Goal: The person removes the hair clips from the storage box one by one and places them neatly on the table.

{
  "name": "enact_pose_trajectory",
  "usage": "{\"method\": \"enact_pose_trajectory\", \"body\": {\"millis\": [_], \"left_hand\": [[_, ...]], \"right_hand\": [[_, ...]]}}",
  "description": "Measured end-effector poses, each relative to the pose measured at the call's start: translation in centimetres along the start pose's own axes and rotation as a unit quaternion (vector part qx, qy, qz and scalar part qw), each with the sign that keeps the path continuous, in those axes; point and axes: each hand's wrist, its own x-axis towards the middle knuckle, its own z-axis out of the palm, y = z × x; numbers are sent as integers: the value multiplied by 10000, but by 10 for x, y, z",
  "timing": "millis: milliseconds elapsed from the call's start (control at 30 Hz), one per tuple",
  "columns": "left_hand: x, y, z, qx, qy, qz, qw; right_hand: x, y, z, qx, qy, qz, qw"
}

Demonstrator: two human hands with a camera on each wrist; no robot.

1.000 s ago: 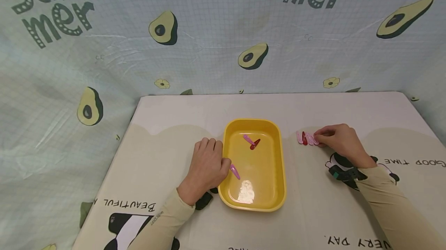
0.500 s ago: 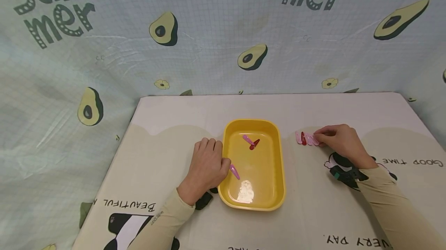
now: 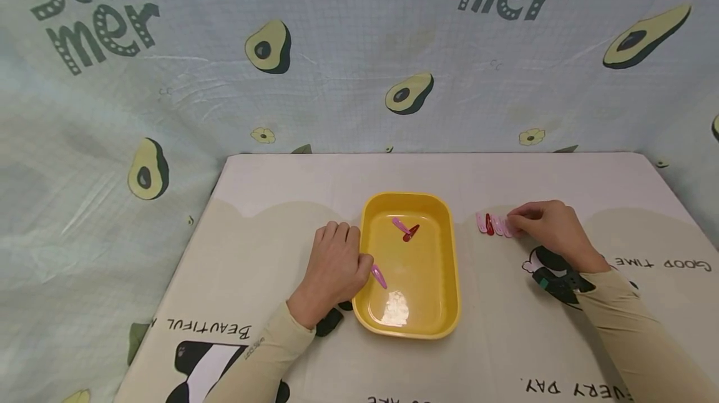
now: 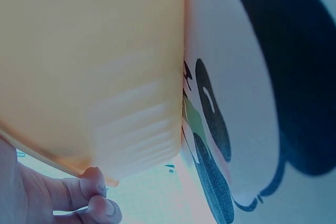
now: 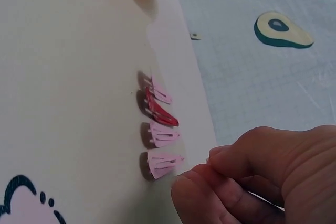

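My left hand point(image 3: 338, 264) grips the left rim of a yellow plastic tray point(image 3: 429, 309); in the left wrist view its fingertips point(image 4: 97, 182) meet the rim. Inside lie a pink snap hair clip point(image 3: 379, 276) near my thumb and, farther back, another pink clip point(image 3: 400, 224) crossing a red clip point(image 3: 411, 233). Right of the tray, a row of pink clips point(image 5: 165, 162) with one red clip point(image 5: 161, 111) among them stands on the table. My right hand point(image 3: 553, 231) has thumb and fingertips together at the row's right end; I cannot tell whether a clip is between them.
The tray stands mid-table on a pale cloth point(image 3: 281, 184) printed with lettering and black-and-white figures. Behind the table's far edge hangs a light curtain point(image 3: 337, 91) with avocado prints. A dark strap with a device point(image 3: 556, 283) sits at my right wrist.
Both hands keep nearly the same places, the left at the tray rim and the right at the row's end. The head view has shifted slightly.
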Motion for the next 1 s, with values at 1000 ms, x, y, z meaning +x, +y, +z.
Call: {"method": "enact_pose_trajectory", "body": {"millis": [1000], "left_hand": [[-1,-1,-1,77,-48,-9,10000]], "right_hand": [[-3,-56,-2,88,148,-570,9982]]}}
